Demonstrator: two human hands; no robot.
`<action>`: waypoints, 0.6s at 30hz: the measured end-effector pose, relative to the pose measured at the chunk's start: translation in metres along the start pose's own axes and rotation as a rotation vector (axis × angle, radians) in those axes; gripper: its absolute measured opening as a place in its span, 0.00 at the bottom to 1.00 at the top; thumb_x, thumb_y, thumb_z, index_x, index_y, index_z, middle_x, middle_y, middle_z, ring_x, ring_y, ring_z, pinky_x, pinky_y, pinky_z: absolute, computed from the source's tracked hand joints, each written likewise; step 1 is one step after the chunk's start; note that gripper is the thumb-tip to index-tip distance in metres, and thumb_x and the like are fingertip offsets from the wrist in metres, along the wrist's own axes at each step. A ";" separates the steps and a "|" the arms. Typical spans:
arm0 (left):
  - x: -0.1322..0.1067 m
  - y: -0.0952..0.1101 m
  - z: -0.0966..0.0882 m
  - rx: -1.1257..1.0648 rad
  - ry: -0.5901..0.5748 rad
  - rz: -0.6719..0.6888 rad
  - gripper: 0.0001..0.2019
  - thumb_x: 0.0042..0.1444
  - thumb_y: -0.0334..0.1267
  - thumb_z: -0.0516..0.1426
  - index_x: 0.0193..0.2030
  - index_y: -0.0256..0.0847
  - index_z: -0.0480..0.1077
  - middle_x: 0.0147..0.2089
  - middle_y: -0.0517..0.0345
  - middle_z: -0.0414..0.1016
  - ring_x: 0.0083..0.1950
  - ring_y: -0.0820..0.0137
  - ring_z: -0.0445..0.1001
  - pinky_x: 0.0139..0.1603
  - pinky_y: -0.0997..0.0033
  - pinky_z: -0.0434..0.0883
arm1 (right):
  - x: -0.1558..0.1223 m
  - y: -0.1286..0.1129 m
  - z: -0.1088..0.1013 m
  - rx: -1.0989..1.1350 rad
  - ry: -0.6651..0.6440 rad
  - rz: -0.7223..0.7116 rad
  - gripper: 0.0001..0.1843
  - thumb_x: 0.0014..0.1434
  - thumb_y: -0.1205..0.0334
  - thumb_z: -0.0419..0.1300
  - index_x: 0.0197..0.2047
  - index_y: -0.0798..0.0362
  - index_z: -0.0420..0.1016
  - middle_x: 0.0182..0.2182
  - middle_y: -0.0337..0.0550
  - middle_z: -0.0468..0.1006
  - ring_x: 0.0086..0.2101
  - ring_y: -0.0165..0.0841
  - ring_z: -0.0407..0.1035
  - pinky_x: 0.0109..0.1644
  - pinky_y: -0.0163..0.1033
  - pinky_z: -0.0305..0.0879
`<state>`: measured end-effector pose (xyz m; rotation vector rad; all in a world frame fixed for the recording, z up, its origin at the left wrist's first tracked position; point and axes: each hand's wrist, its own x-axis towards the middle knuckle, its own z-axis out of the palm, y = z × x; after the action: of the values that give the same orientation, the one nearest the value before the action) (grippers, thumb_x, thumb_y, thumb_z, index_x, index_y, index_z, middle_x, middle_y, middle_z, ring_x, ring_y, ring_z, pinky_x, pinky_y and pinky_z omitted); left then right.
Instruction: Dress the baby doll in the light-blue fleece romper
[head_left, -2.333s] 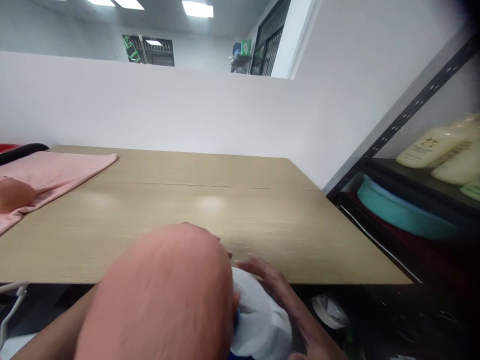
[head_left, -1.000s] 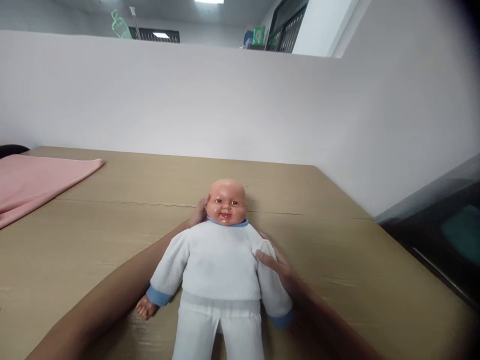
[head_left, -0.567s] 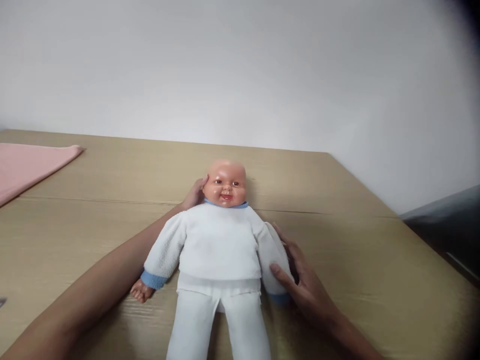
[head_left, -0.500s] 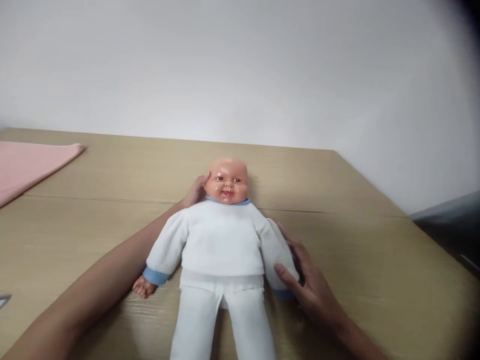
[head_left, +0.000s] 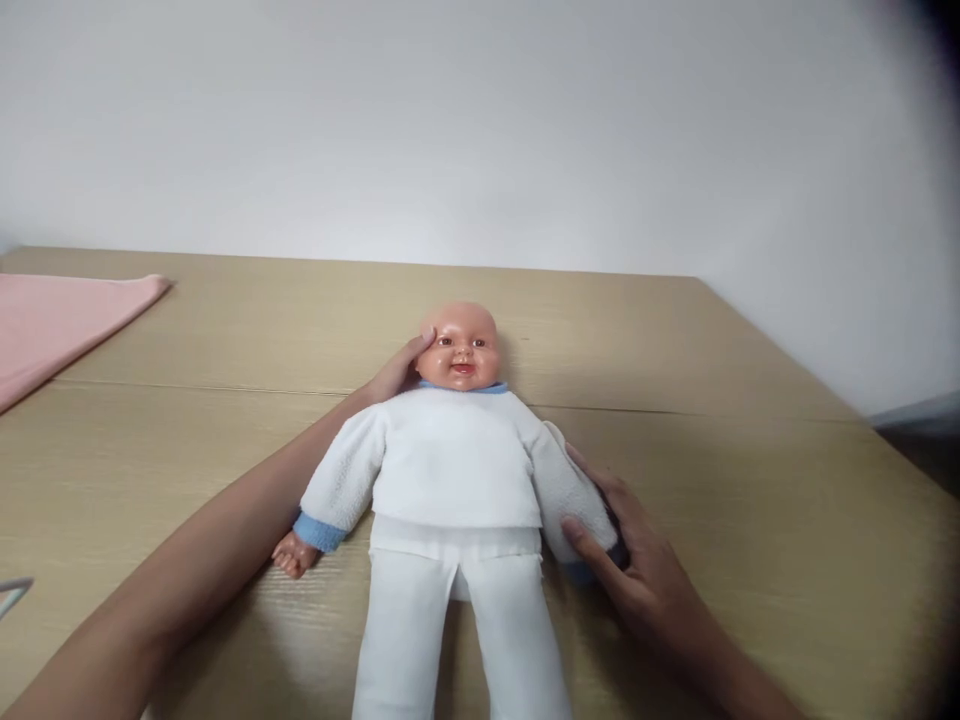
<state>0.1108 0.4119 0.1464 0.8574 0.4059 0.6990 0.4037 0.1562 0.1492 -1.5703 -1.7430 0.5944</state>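
A baby doll (head_left: 457, 455) lies face up on the wooden table, its head toward the far edge. It wears a white fleece top with blue collar and cuffs, and white trousers whose lower ends run out of view. My left hand (head_left: 401, 368) cradles the doll's head from the side, thumb against the temple; the other fingers are hidden behind the head. Around the doll's sleeve on the right of the view, my right hand (head_left: 626, 550) is closed, with its thumb on top and fingers along the outer side. That sleeve's blue cuff is partly covered.
Folded pink cloth (head_left: 67, 325) lies at the table's far left. A small pale object (head_left: 13, 592) pokes in at the left edge. The table (head_left: 750, 500) has a seam across it, and a plain wall (head_left: 480, 130) rises behind.
The view has shifted slightly, so the doll and both hands appear a little higher and further right. Both hands keep their hold on the doll.
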 end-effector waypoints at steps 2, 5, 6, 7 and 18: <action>-0.001 0.000 -0.002 0.023 0.012 0.014 0.32 0.70 0.65 0.63 0.66 0.41 0.83 0.67 0.43 0.87 0.78 0.39 0.76 0.85 0.37 0.68 | 0.000 -0.001 0.000 0.010 -0.006 0.011 0.37 0.77 0.40 0.63 0.83 0.36 0.65 0.78 0.50 0.74 0.74 0.58 0.71 0.79 0.68 0.69; -0.002 0.001 0.000 0.047 0.009 0.059 0.31 0.71 0.63 0.64 0.67 0.41 0.83 0.70 0.43 0.85 0.79 0.41 0.76 0.85 0.41 0.68 | -0.001 -0.002 0.000 0.019 -0.009 0.025 0.37 0.77 0.39 0.63 0.83 0.37 0.65 0.78 0.51 0.74 0.73 0.59 0.72 0.79 0.69 0.69; -0.002 0.002 0.001 0.051 0.003 0.072 0.31 0.71 0.63 0.64 0.68 0.40 0.83 0.71 0.43 0.85 0.79 0.41 0.76 0.85 0.42 0.68 | -0.001 -0.003 0.000 0.020 -0.009 0.027 0.37 0.76 0.39 0.63 0.83 0.37 0.65 0.78 0.51 0.74 0.73 0.59 0.72 0.79 0.70 0.69; -0.002 0.002 0.004 0.053 -0.009 0.080 0.32 0.71 0.63 0.65 0.68 0.40 0.83 0.71 0.42 0.84 0.79 0.42 0.75 0.85 0.43 0.68 | 0.000 -0.003 0.000 0.018 -0.011 0.029 0.37 0.76 0.38 0.63 0.83 0.37 0.65 0.78 0.51 0.74 0.74 0.60 0.72 0.79 0.70 0.68; -0.003 0.005 0.019 0.063 0.081 0.190 0.28 0.69 0.56 0.70 0.67 0.41 0.82 0.71 0.45 0.85 0.80 0.44 0.75 0.86 0.47 0.66 | 0.001 -0.001 0.000 -0.001 0.010 -0.010 0.36 0.77 0.42 0.64 0.82 0.37 0.67 0.78 0.50 0.74 0.74 0.59 0.72 0.77 0.66 0.74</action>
<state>0.1175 0.4019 0.1621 0.9374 0.4241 0.9019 0.4029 0.1572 0.1498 -1.5625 -1.7425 0.5794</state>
